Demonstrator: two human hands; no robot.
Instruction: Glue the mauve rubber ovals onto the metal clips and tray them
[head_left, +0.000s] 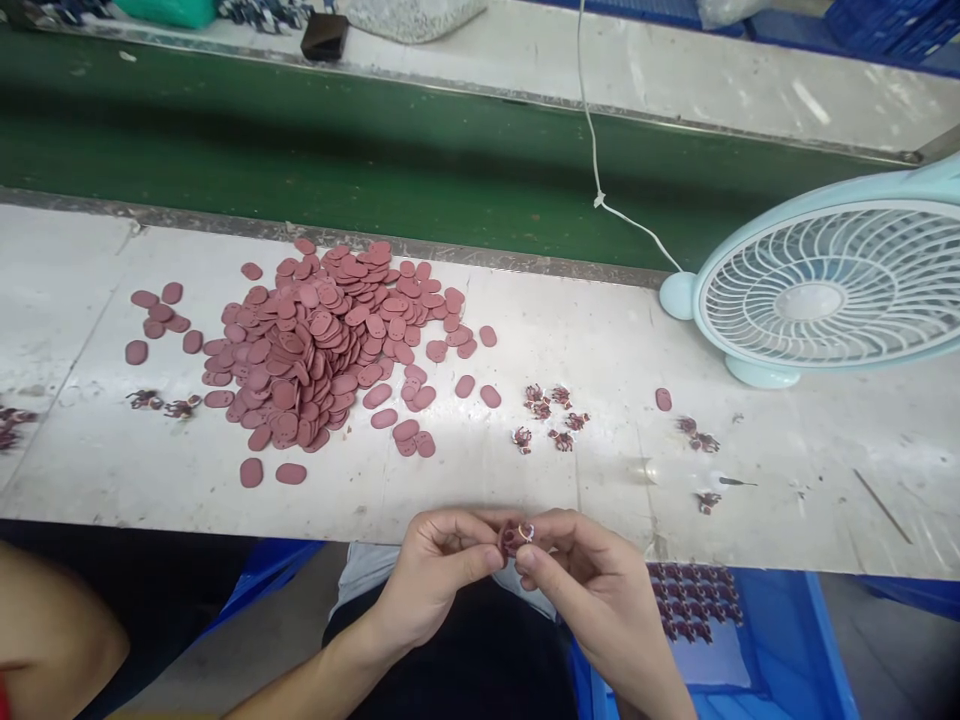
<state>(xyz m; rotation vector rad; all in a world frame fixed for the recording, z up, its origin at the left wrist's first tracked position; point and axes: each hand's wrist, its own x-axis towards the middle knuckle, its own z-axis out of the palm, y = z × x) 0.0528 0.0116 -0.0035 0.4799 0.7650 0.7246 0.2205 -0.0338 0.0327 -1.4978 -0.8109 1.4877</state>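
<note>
Head view, left hand (435, 570) and right hand (581, 575) fingertips pinching small maroon piece (517, 538) between them

A heap of oval tags (326, 340) is lying on the left half of the worktable (90, 460), with a conveyor belt (300, 150) running behind the table and a desk fan (821, 290) standing on the table's right end, its cord (596, 180) trailing back across the belt. A cluster of small clips (551, 415) is sitting between the heap and the fan, more clips lying further right. Both hands, left hand (435, 570) and right hand (592, 585), are meeting at the table's near edge around a small piece (519, 537), and a crate (780, 640) is sitting below the edge to their right.
</note>
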